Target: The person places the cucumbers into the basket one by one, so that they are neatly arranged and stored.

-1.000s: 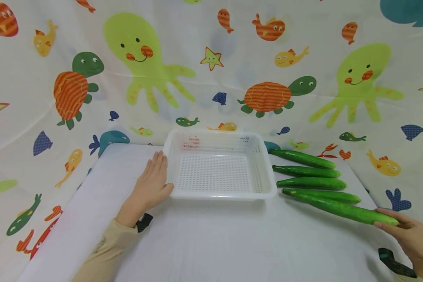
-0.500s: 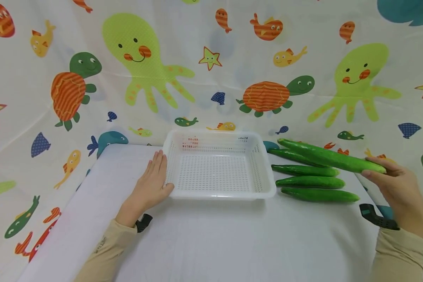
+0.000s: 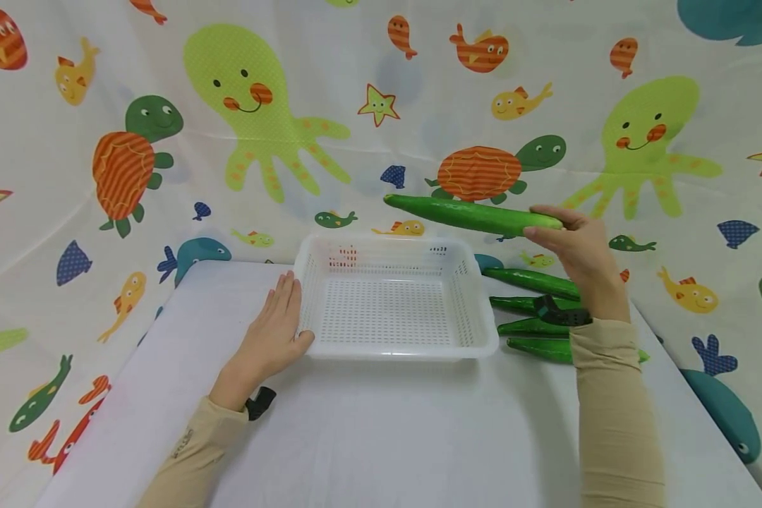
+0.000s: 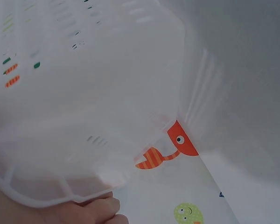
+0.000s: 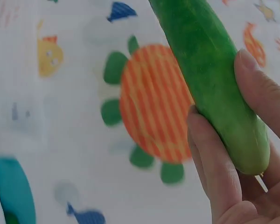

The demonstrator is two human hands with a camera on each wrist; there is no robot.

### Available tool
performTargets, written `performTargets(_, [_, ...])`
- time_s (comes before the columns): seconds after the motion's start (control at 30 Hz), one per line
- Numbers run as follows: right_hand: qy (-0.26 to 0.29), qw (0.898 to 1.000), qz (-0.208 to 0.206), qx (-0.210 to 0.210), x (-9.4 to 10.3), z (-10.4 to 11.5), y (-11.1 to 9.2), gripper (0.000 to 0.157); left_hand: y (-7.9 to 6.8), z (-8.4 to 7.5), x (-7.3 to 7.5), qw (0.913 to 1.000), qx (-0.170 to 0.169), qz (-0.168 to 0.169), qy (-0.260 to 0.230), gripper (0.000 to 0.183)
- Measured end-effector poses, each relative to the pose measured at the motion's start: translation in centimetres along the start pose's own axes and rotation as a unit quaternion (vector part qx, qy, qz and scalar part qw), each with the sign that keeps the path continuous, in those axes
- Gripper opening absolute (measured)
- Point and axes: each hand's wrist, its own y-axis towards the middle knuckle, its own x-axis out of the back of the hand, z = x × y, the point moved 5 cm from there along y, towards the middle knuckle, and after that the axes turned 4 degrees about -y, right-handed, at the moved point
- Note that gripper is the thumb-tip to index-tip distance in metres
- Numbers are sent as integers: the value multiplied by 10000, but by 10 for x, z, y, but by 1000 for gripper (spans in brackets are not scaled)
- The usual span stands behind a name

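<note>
My right hand (image 3: 578, 247) pinches a long green cucumber (image 3: 463, 214) by its paler right end, thumb on one side and fingers on the other. The cucumber is held up above the back right part of a white plastic basket (image 3: 390, 353), its far end pointing left. In the right wrist view the cucumber (image 5: 210, 79) runs up out of the frame from between thumb and fingers. My left hand (image 3: 269, 328) lies with straight fingers against the basket's left side. Seen from the left wrist, the fingers (image 4: 100, 210) show below the basket's rim (image 4: 37, 203).
Several cucumbers (image 3: 527, 280) lie in a column to the right of the basket, partly covered by my right wrist and sleeve. A white cloth covers the table (image 3: 387, 430). Behind it hangs a curtain (image 3: 330, 70) printed with sea animals.
My right hand has lifted the cucumber from beside the others on the right, then carried it up and left to above the basket's back right. The left hand has stayed at the basket.
</note>
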Motion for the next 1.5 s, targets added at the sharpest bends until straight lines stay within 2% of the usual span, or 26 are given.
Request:
performTargets(0.13, [-639, 9977, 148, -167, -39, -11, 24, 49, -1, -1, -2, 10000, 4, 0, -27, 86])
performTargets(0.27, [-1381, 9889, 281, -469, -72, -36, 43, 54, -3, -1, -3, 10000, 22, -25, -57, 86])
performTargets(0.37, [-1490, 9854, 349, -741, -91, -60, 52, 55, -3, -1, -3, 10000, 18, -53, -54, 87])
performTargets(0.57, [-1200, 9851, 437, -1152, -115, -102, 55, 50, -2, -3, -5, 9999, -21, -106, -91, 85])
performTargets(0.8, [-1237, 9811, 162, -1479, -122, -128, 56, 50, -1, -3, -7, 9999, -54, -136, -60, 85])
performTargets(0.97, [-1622, 9766, -20, -1410, -120, -138, 58, 47, -1, -4, -5, 9998, -83, -197, -51, 84])
performTargets(1.23, [-2525, 9586, 27, -1315, -122, -148, 58, 42, -1, -2, -3, 10000, 11, -30, -34, 86])
performTargets(1.33, [-2705, 9529, 13, -1369, -123, -150, 57, 41, -1, -2, -2, 10000, 8, -55, -80, 86])
performTargets(1.5, [-2764, 9493, -43, -1496, -124, -149, 56, 38, -1, -1, -1, 9999, 33, -62, -73, 85])
